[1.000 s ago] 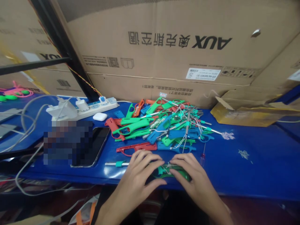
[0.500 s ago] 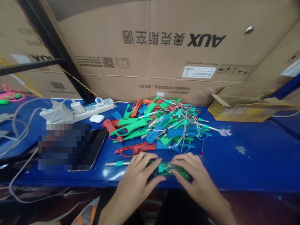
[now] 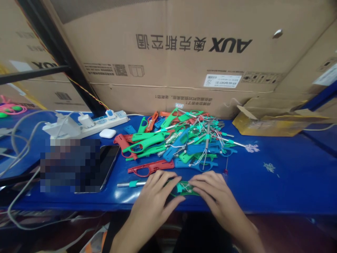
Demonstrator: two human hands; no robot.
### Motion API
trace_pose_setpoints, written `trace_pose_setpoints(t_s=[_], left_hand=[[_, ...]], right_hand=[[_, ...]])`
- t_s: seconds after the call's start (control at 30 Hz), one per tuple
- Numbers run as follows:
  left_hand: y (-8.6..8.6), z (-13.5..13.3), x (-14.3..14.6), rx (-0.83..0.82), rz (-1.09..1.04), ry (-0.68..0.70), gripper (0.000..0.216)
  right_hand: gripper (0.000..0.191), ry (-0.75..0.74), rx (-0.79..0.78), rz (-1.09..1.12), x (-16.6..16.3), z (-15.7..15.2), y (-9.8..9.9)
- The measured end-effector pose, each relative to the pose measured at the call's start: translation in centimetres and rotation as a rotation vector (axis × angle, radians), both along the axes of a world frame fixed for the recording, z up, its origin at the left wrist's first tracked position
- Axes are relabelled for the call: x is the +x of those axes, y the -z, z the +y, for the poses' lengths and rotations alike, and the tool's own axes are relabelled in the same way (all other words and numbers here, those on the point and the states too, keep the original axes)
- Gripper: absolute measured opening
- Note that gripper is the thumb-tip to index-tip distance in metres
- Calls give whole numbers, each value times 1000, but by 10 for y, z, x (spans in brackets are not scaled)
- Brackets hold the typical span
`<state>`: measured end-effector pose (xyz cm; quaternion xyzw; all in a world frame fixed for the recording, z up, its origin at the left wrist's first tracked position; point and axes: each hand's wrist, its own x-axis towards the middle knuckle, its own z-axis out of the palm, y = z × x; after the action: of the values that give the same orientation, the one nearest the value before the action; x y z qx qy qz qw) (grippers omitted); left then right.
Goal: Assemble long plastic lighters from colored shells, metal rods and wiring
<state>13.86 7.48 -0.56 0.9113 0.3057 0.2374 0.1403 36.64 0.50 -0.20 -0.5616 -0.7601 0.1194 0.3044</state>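
Observation:
A half-assembled green stick lighter (image 3: 180, 189) lies lengthwise near the table's front edge, its metal tube (image 3: 126, 185) with a teal collar pointing left. Its handle shell seems to be uncovered, with thin white wires and a teal part showing inside. My left hand (image 3: 155, 202) covers the front of the handle, fingers curled over the far side and thumb on the near side. My right hand (image 3: 217, 193) grips the rear end, its fingertips at the wires. Just beyond my hands lie a red handle shell (image 3: 151, 168) and a blue handle shell (image 3: 196, 164).
Behind is a heap of lighter shells and wired metal tubes (image 3: 207, 140). A thin red-handled screwdriver (image 3: 225, 171) lies right of it, small white pieces (image 3: 269, 167) farther right. A dark-screened device (image 3: 109, 163), white case (image 3: 107, 133) and power strip (image 3: 118, 117) are left; an opened yellow box (image 3: 268, 128) is back right.
My right fingers have shifted slightly over the rear of the green lighter and now cover more of its end. My left hand keeps its hold. The whole view has moved slightly.

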Motion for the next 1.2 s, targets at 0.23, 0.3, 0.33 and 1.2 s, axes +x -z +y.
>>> trace_pose_setpoints(t_s=[0.23,0.3,0.33,1.2], left_hand=[[0,2,1,-22,-1,-2,38],[1,2,1,-22,-1,-2,38],[2,2,1,-21,-1,-3,39],[-12,2,2,-111,49,98,34]], right_hand=[[22,1,-68,50,0,-1,-3],[22,-5,-82,85,0,-1,-3],[23,-8,-84,104,0,-1,-2],[23,-48,-98,224,-1,0,-3]])
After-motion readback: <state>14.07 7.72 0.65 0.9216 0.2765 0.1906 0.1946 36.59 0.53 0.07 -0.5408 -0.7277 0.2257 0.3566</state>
